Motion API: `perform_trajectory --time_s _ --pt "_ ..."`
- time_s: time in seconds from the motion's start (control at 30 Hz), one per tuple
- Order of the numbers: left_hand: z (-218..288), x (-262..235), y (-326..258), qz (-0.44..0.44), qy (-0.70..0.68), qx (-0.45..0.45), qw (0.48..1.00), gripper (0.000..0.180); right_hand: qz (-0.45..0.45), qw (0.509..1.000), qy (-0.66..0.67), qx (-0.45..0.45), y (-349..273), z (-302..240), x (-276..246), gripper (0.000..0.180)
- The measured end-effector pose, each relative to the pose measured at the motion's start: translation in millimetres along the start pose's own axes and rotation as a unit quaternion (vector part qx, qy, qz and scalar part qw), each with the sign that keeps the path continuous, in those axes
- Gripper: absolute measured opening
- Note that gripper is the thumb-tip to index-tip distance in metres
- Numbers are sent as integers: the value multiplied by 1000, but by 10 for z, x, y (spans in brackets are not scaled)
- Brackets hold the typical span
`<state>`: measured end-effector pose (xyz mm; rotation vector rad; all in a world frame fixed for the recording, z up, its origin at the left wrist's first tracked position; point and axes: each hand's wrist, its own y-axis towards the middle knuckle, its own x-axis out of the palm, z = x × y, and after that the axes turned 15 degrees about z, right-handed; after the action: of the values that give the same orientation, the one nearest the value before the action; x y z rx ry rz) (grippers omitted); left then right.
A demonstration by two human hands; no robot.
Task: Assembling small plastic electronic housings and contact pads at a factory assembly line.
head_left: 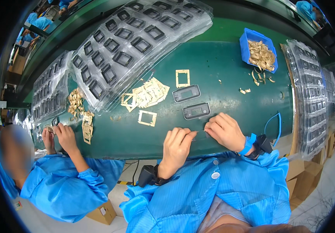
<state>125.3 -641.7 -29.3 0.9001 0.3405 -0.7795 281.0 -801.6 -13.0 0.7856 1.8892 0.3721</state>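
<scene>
Green counter [128, 134], smooth w/ slight sheen, carries a clear plastic tray [140, 64] of blk. rect. frames [150, 35]. L hand [174, 149] and R hand [225, 132] are near its front edge, apart; fingers of each pinch shut, but cannot tell what, if anything, they grip. Lower housing [196, 111], dk. plastic, rect. w/ rounded corners, lies flat just beyond; upper housing [186, 94] lies behind it. Thin cream frames [152, 93] form a loose pile to L; blue bin [244, 48] holds curled tan strips [261, 56].
</scene>
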Motion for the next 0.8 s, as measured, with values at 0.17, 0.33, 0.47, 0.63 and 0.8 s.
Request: perform_trajectory --time_s 0.17,0.33,0.47,0.63,0.8 --pt "26 -97 -16 -56 52 122 990 38 -22 993 -22 -111 -71 17 -100 31" --pt "78 -104 -77 -79 114 154 978 42 -45 984 -49 -166 -110 10 -170 44" --pt "137 -91 -97 -91 156 150 972 46 -66 981 -67 -168 -74 -31 -209 45" --pt "113 -167 -177 -80 140 92 983 46 -65 986 -66 -140 -121 -77 -209 44" --pt "80 -302 -91 -45 50 -10 998 37 -81 995 47 -33 -8 -46 -248 34"
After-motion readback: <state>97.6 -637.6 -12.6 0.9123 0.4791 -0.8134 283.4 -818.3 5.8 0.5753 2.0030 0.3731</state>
